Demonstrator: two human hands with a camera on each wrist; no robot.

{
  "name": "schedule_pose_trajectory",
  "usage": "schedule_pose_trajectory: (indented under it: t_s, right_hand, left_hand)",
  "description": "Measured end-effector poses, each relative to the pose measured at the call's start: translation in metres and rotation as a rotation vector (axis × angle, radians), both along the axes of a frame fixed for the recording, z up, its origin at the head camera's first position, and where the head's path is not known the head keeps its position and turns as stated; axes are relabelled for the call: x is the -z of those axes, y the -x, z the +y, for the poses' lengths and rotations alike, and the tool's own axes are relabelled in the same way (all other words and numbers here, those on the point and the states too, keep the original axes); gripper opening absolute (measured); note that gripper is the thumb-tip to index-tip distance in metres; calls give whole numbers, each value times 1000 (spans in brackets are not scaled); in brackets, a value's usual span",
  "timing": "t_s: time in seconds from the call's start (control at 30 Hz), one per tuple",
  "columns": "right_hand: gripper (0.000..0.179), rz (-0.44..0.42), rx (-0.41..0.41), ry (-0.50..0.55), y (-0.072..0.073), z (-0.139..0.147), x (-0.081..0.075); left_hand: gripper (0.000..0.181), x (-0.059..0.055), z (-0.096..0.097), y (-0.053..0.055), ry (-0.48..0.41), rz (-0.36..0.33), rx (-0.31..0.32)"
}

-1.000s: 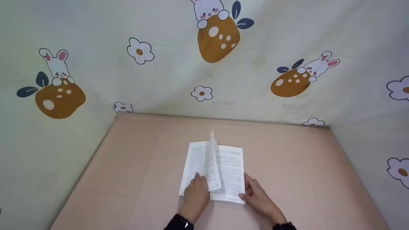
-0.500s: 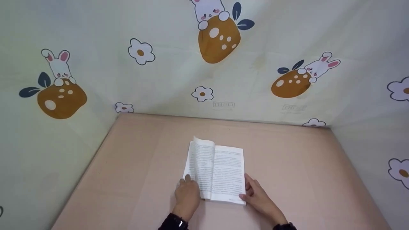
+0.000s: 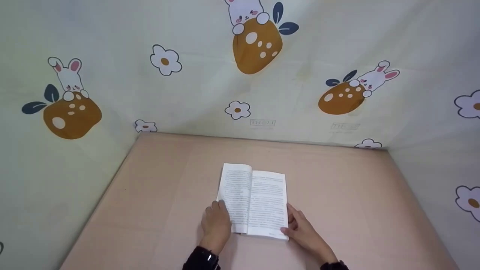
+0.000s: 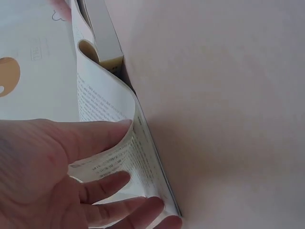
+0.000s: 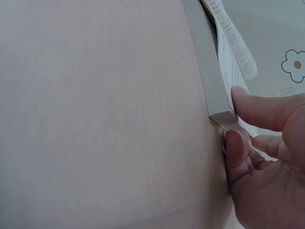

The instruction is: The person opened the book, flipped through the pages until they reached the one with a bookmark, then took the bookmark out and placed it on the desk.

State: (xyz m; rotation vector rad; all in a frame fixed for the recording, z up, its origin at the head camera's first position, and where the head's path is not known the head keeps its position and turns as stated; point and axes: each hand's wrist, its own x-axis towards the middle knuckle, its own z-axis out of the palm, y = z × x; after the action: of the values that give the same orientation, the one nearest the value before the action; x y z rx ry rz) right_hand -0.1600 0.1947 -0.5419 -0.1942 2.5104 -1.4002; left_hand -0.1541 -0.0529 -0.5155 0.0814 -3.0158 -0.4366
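Note:
An open book (image 3: 266,202) with printed white pages lies on the table. At its left edge is my left hand (image 3: 216,224), with the thumb hidden in the head view. In the left wrist view that thumb (image 4: 102,136) lies on a curved page (image 4: 105,98). The other fingers (image 4: 112,186) of this hand reach the pages beneath and the book's outer edge, so the loose page is held between thumb and fingers. My right hand (image 3: 305,232) grips the lower right corner, its thumb (image 5: 257,109) on top and its fingers (image 5: 236,150) against the side and underneath.
The pinkish-beige table (image 3: 168,180) spreads around the book. Pale fabric walls (image 3: 198,90) printed with rabbits and flowers enclose it at the back and both sides. Dark cuffs (image 3: 202,258) show at the wrists.
A page that stood up near the spine has swung left and now lies over the left side. My left hand moved left with it. The right hand stayed at the corner.

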Motion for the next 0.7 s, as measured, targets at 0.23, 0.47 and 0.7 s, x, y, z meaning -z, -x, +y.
schedule_pose_trajectory:
  t_s: [0.23,0.47,0.7]
  right_hand:
    - [85,-12,6,-1,0,-1,0]
    - [84,-21,9,2,0,-1,0]
    - [85,-25,20,-16,1,-2,1]
  left_hand:
    - [63,-3,5,2,67,-70,7]
    - [70,-2,7,3,101,-41,124]
    - [75,3,8,0,248,66,341]
